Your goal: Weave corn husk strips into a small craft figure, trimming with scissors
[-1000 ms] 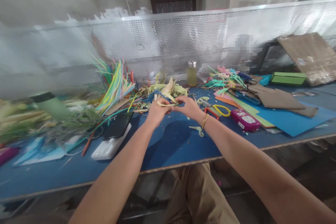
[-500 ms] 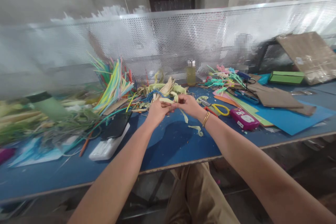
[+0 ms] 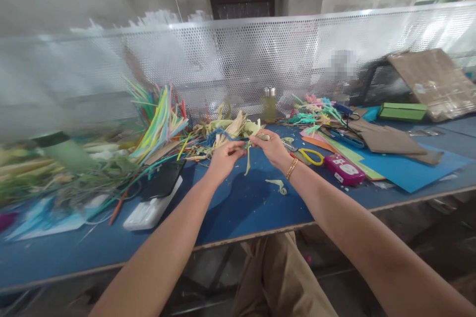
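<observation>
1. Pale yellow-green, a thin leaf strip (image 3: pixel 247 162) hung from between the two hands above the blue table (image 3: pixel 238 208), its free end dangling just clear of the surface.
2. The left hand (image 3: pixel 224 155) was curled shut, thumb and fingertips pinching the strip's upper end; the right hand (image 3: pixel 272 147), a gold bangle (image 3: pixel 290 169) on its wrist, was likewise closed on the same strip just beside it.
3. Behind the hands lay a heap of dried husk leaves (image 3: pixel 230 129); to the left stood a fan of coloured strips (image 3: pixel 159 119), and a dark phone (image 3: pixel 163 181) rested on a white box (image 3: pixel 148 210).
4. To the right lay yellow-handled scissors (image 3: pixel 310 156), a pink case (image 3: pixel 344 169) and sheets of coloured paper (image 3: pixel 405 171); a small curled scrap (image 3: pixel 278 184) lay near the right wrist.
5. Judged from the grip, the strip could tear or split crookedly if the hands pulled apart unevenly, since it looked thin and fibrous.
6. It might also slip out of the pinch, the hold being only at the fingertips, and get lost among the similar scraps.
7. The pink case bore a white label with marks too small to read; no other writing could be made out.
</observation>
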`<action>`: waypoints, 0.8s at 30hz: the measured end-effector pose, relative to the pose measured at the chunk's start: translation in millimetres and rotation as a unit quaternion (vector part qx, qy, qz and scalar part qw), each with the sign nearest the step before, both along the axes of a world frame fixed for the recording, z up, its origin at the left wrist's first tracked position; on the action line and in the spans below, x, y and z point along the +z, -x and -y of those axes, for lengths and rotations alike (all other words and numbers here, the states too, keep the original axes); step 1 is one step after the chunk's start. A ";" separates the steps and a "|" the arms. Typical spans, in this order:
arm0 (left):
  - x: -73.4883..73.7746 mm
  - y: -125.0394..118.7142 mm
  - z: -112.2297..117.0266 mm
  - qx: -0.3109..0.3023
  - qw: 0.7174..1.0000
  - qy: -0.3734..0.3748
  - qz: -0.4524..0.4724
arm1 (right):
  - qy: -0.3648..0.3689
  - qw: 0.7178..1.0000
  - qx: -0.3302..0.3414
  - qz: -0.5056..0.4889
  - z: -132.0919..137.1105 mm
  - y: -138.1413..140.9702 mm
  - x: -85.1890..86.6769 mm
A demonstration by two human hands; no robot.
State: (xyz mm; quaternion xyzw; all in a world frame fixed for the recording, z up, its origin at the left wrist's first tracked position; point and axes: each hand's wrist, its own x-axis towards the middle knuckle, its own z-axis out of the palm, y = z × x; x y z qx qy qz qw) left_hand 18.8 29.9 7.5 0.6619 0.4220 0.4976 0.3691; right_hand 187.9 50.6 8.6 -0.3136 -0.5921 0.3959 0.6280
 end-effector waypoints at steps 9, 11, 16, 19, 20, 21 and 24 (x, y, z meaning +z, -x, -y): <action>10.1 -8.1 17.7 0.044 0.950 -0.203 -0.233 | 0.003 0.998 0.003 0.055 9.4 3.9 6.8; 10.6 -11.3 21.9 0.046 0.960 -0.190 -0.202 | 0.014 0.999 0.010 0.035 9.7 4.6 6.6; 9.5 -13.3 24.0 0.012 0.976 -0.155 -0.152 | 0.051 0.999 0.010 -0.014 8.2 3.5 4.3; 9.6 -11.1 21.4 0.008 0.975 -0.153 -0.162 | 0.086 0.995 0.023 -0.032 6.9 2.8 2.5; 9.3 -10.4 20.0 0.008 0.977 -0.148 -0.155 | 0.095 0.994 0.032 -0.037 6.5 3.0 1.8; 8.8 -10.0 18.6 0.008 0.981 -0.136 -0.138 | 0.100 0.993 0.037 -0.043 6.1 3.5 1.2; 5.9 -10.6 14.6 0.009 0.999 -0.047 -0.025 | 0.098 0.992 0.044 -0.060 5.5 5.7 0.0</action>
